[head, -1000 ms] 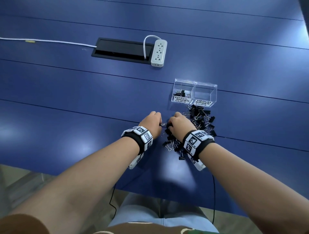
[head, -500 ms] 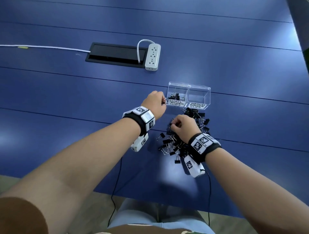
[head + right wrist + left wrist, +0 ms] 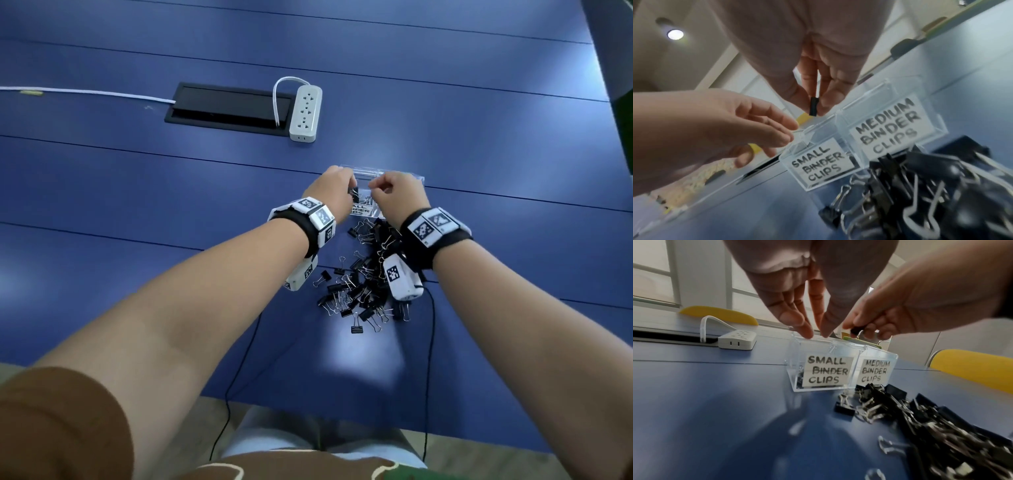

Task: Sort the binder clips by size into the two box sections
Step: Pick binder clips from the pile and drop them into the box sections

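A clear two-section box (image 3: 840, 345) stands on the blue table, labelled SMALL BINDER CLIPS (image 3: 827, 371) and MEDIUM BINDER CLIPS (image 3: 890, 128). Small black clips (image 3: 799, 381) lie in the small section. My left hand (image 3: 817, 335) hovers over that section with straight fingers pointing down and nothing between them. My right hand (image 3: 815, 112) pinches a small black binder clip (image 3: 813, 105) just above the box, near the divider. A loose pile of black clips (image 3: 363, 284) lies in front of the box. In the head view both hands hide most of the box (image 3: 363, 169).
A white power strip (image 3: 305, 113) and a black cable hatch (image 3: 227, 108) lie beyond the box to the left, with a white cable (image 3: 85, 92) running left. Yellow chair backs (image 3: 972, 368) stand past the table. Thin black wrist cables hang over the near table edge (image 3: 308, 401).
Both hands have left the pile and moved forward to the box. The left reached the small section first and its fingers have straightened; the right followed, carrying a clip.
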The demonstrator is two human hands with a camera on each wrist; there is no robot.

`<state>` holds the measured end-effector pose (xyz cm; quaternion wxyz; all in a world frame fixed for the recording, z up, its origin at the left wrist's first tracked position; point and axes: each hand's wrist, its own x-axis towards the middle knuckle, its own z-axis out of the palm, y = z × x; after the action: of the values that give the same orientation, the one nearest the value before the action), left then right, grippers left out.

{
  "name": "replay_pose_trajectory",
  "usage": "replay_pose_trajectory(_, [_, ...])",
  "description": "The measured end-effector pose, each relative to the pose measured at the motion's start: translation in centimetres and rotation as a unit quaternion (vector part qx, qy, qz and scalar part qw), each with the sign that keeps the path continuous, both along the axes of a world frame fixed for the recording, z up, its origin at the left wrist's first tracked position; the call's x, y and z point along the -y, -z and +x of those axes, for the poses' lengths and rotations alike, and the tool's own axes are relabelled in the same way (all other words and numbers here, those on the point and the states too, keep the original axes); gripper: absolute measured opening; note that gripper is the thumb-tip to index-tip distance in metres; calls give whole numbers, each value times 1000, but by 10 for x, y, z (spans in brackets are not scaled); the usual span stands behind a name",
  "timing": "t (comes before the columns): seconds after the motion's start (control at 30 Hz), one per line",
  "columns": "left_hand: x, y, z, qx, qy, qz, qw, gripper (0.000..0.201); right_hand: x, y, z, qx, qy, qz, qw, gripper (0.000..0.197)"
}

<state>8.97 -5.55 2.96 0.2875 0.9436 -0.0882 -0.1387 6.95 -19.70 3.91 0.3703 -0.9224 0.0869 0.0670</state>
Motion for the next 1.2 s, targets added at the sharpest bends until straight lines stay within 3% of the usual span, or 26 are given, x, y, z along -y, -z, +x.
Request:
replay_pose_trajectory(0.13, [-14,4,-31,-9,12,21,1000,14,-10,0,14,-6,-72,-76,995,25])
replay_pose_trajectory(0.3, [-24,15,-66,-109,100,43,988,21,-25,6,2,27,-134,-110,984,24])
replay_pose_trajectory(0.47, [-28,31,-85,-130,164,102,973,36,-31,32,-17,-117,-271,-228,928,33])
replay_pose_trajectory(0.63, [-31,43,-89,-109,178,120,971,27,-28,45,-24,-104,-288,-239,921,34])
replay_pose_trajectory(0.87, [-36,45,-90,-38,155,119,980,14,-25,42,-32,-45,-244,-196,949,26])
replay_pose_trajectory(0.97, [-43,40,-87,-6,115,80,990,15,-22,33,-40,-35,-165,-99,981,21])
replay_pose_trajectory(1.07, [-54,34,-83,-34,57,53,996,10,-20,25,-53,-60,-108,12,992,14])
replay_pose_trajectory(1.2, [-63,28,-90,-78,36,34,996,10,-25,22,-75,-121,-103,91,983,14])
